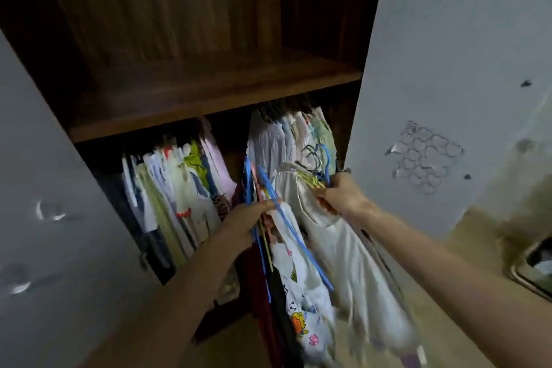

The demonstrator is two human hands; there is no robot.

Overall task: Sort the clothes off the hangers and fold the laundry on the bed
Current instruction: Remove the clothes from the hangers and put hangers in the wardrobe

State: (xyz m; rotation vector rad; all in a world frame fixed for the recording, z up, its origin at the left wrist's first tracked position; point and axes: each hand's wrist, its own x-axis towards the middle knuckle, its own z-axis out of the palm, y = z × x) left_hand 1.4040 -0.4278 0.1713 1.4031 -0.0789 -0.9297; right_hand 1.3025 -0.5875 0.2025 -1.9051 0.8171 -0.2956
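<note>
I stand at an open wardrobe. My left hand (pixel 249 219) grips a bundle of blue and pink hangers (pixel 270 193) with printed white and dark clothes (pixel 298 302) hanging from them. My right hand (pixel 339 196) grips another bunch of hangers (pixel 318 163) at their necks, carrying a cream garment (pixel 343 245) that drapes down in front of the wardrobe. Two groups of clothes stay on the rail inside: one on the left (pixel 176 188), one on the right (pixel 292 134).
A dark wooden shelf (pixel 209 98) runs above the rail. A grey wardrobe door (pixel 44 188) stands open on the left, and another (pixel 448 69) on the right carries heart stickers. A dark object (pixel 534 269) sits at the lower right edge.
</note>
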